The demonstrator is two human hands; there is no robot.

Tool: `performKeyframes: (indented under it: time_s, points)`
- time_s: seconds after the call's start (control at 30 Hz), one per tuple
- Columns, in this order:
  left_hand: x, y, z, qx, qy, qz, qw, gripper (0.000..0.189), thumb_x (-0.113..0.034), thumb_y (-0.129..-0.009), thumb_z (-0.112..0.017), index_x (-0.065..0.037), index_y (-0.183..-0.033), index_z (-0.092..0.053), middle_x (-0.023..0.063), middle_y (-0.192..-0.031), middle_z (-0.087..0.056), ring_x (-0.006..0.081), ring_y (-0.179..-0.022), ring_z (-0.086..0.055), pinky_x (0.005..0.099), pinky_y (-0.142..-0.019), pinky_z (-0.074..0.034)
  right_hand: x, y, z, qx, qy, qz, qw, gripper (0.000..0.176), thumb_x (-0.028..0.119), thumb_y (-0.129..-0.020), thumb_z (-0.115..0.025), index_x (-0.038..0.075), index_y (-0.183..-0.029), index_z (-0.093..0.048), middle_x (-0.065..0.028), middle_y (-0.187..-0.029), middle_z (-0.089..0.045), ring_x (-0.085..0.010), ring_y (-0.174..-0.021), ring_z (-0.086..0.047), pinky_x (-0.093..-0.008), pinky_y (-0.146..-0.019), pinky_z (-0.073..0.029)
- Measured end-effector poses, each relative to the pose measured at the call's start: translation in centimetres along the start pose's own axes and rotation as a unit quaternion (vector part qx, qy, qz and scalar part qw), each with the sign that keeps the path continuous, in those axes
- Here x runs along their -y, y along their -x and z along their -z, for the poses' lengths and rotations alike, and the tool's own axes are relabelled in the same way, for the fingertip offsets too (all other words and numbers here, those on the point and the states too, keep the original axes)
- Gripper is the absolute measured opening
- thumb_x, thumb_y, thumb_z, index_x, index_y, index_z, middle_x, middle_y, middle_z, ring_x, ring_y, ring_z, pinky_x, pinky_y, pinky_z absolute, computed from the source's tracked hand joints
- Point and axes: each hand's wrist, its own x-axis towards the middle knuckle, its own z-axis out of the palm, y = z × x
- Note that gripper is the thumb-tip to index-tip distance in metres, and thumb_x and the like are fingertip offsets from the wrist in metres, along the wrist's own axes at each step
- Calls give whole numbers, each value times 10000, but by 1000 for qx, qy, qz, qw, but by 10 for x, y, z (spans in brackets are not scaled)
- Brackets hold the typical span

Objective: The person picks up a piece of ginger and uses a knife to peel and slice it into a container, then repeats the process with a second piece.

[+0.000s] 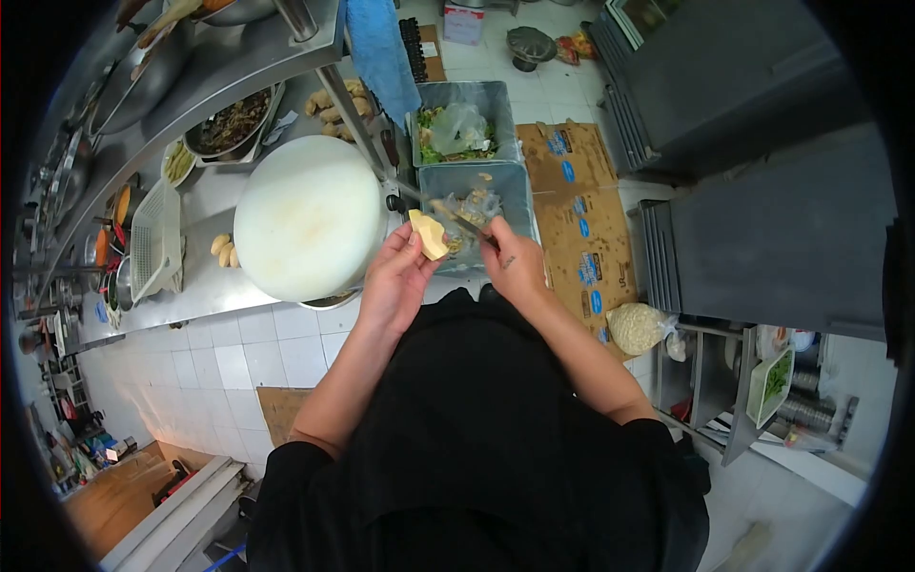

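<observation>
My left hand (396,274) pinches a pale yellow, peeled piece of ginger (428,234) between thumb and fingers. In my right hand (516,265) is a knife (467,225), its blade pointing up and left, apart from the ginger. Both hands are at the near end of a grey bin (522,205) that holds scraps and clear plastic. To the left, a thick round white cutting board (305,214) rests on the steel table (205,300). Several peeled ginger pieces (225,252) lie at the board's left side, and unpeeled ginger (338,107) is heaped beyond it.
A second bin (510,119) with green scraps stands behind the first. Flattened cardboard (581,238) covers the floor on the right, with a plastic bag of pale pieces (637,329) on it. A steel shelf post (353,119) and blue towel (381,57) are near the bins.
</observation>
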Motion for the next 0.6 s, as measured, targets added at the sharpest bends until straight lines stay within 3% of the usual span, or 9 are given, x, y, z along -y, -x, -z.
performKeyframes:
  time_s: [0.03, 0.07, 0.1, 0.17, 0.27, 0.43, 0.5, 0.6]
  points:
    - [-2, 0, 0, 0, 10, 5, 1000, 361, -181, -1077, -543, 23, -1373, -508, 133, -1311, -631, 251, -1246, -623, 426, -1101, -503, 13, -3, 6, -1, -1, -1, 1000, 225, 38, -835, -694, 86, -1031, -594, -163, -763, -689, -413, -758, -685, -516, -637, -505]
    - [0, -1, 5, 0, 8, 6, 1000, 361, -181, -1077, -543, 23, -1373, -508, 133, -1311, -631, 251, -1246, -623, 426, -1101, -503, 29, -7, 14, -14, -15, 58, 998, 240, 20, -812, -695, 84, -1018, -592, -151, -773, -684, -398, -750, -685, -501, -625, -505]
    - [4, -3, 14, 2, 32, 5, 999, 367, -88, -1037, -535, 22, -1383, -491, 141, -1317, -622, 259, -1241, -625, 455, -1095, -506, 42, -10, 21, -28, -28, 117, 992, 255, 1, -789, -696, 83, -1006, -590, -138, -783, -679, -384, -741, -685, -487, -613, -506]
    - [3, -2, 17, 10, 59, 9, 998, 468, 64, -946, -494, 31, -1411, -448, 161, -1349, -601, 279, -1250, -619, 517, -1076, -518, 58, -15, 32, -26, -26, 138, 990, 265, -11, -771, -694, 82, -995, -587, -130, -789, -674, -376, -735, -684, -476, -605, -507]
    - [-4, 5, 2, 1, 55, -23, 998, 466, 68, -934, -500, 44, -1398, -462, 162, -1329, -615, 288, -1227, -635, 518, -1062, -529, 64, -17, 39, -13, -19, 165, 986, 266, -22, -757, -691, 79, -978, -584, -122, -799, -675, -368, -733, -685, -462, -601, -511]
    - [-9, 12, -2, 20, 47, -18, 999, 377, -50, -1023, -541, 57, -1381, -491, 162, -1284, -641, 292, -1191, -658, 464, -1045, -544, 39, -16, 30, -12, -41, 166, 985, 240, -11, -779, -689, 82, -972, -580, -129, -793, -688, -377, -733, -689, -466, -608, -515]
    - [-8, 11, 4, 57, 13, -5, 998, 412, -202, -1075, -568, 59, -1385, -491, 161, -1277, -645, 289, -1185, -664, 407, -1026, -554, 5, -17, 14, 32, 7, 55, 998, 231, 0, -834, -693, 78, -1031, -603, -156, -800, -693, -395, -744, -689, -461, -633, -525]
    - [-12, 14, 4, 44, 4, -2, 999, 411, -188, -1068, -573, 60, -1386, -493, 165, -1275, -645, 288, -1183, -666, 415, -1020, -557, 2, -10, 17, 44, -13, 20, 999, 189, 19, -877, -687, 82, -1031, -596, -161, -792, -698, -403, -745, -689, -464, -638, -527]
